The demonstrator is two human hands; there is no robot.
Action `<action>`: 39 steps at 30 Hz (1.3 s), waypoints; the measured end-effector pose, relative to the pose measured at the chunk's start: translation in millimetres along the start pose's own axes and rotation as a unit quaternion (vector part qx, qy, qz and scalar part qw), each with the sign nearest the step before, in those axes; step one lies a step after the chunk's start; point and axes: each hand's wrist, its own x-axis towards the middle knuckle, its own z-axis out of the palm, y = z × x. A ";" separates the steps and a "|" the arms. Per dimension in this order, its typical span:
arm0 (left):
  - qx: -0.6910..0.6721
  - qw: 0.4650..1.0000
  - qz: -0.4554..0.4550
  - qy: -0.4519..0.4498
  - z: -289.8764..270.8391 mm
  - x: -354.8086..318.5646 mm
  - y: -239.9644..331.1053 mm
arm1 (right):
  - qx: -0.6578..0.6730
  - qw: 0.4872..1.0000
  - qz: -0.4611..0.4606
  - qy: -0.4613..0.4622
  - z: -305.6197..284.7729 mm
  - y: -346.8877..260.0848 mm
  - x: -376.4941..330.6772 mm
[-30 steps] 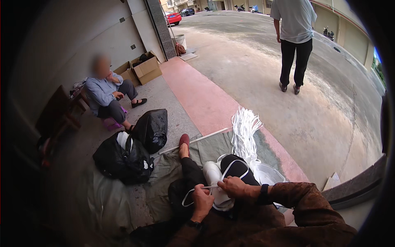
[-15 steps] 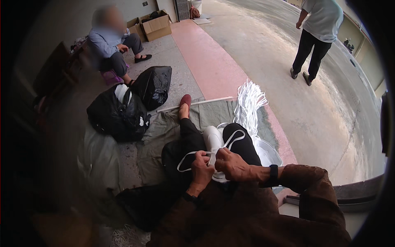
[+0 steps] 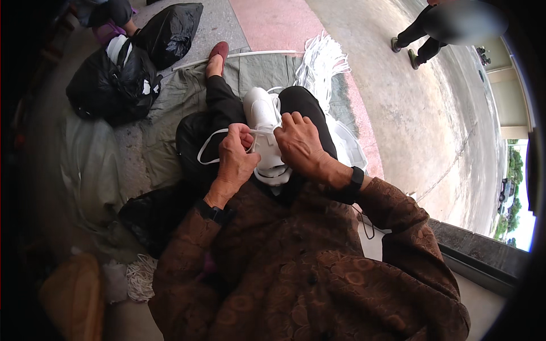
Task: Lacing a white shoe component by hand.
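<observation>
A white shoe [image 3: 260,108] rests between my thighs, toe pointing away from me. Its white shoelace [image 3: 206,149] loops out to the left and crosses over the tongue. My left hand [image 3: 236,156] is closed at the left of the shoe, fingers curled on the lace. On the right, my right hand [image 3: 300,145] is in a fist with its back upward, at the lace's other side. Its fingertips are hidden, but the lace runs taut between both hands.
Black plastic bags [image 3: 116,85] lie at the far left on a grey-green cloth [image 3: 170,142]. White laces [image 3: 321,62] hang in a bundle beyond my right knee, above a whitish basin [image 3: 348,145]. One person [image 3: 424,28] stands far right; another [image 3: 111,14] sits far left.
The view has tilted down, so the surroundings sit higher in the picture. My hands have drawn slightly apart, pulling the lace; the right-hand loop is smaller. The standing person has turned.
</observation>
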 end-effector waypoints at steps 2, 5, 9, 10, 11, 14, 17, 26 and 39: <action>0.055 0.996 0.063 0.032 0.7 -10.9 -6.5 | -0.033 0.998 0.021 -0.041 1.9 -2.6 5.7; 0.141 0.973 0.168 0.079 -1.4 -20.9 5.0 | 0.025 0.999 0.041 -0.011 31.4 2.6 10.1; 0.132 0.960 0.209 0.133 -20.1 -38.0 24.4 | 0.367 0.896 0.173 -0.180 23.1 13.3 8.9; 0.074 0.980 0.152 0.104 -22.2 -46.8 24.0 | 0.318 0.938 0.101 -0.098 29.1 8.7 6.3; 0.074 0.980 0.151 0.104 -21.6 -56.7 25.9 | 0.264 0.964 0.027 -0.014 33.9 6.4 3.0; -0.220 0.936 -0.246 -0.121 -15.5 -73.7 23.6 | 0.244 0.966 0.079 -0.010 24.5 4.0 2.5; -0.261 0.884 -0.321 -0.218 -16.5 -63.7 30.6 | 0.163 0.982 0.096 0.007 16.1 13.0 -1.7; -0.489 0.732 -0.444 -0.165 7.6 -58.5 21.0 | 0.000 0.994 0.022 -0.111 22.4 -2.9 25.4; -0.857 0.354 -0.352 -0.126 32.3 -58.9 -6.0 | 0.458 0.872 0.165 -0.046 29.3 25.7 9.8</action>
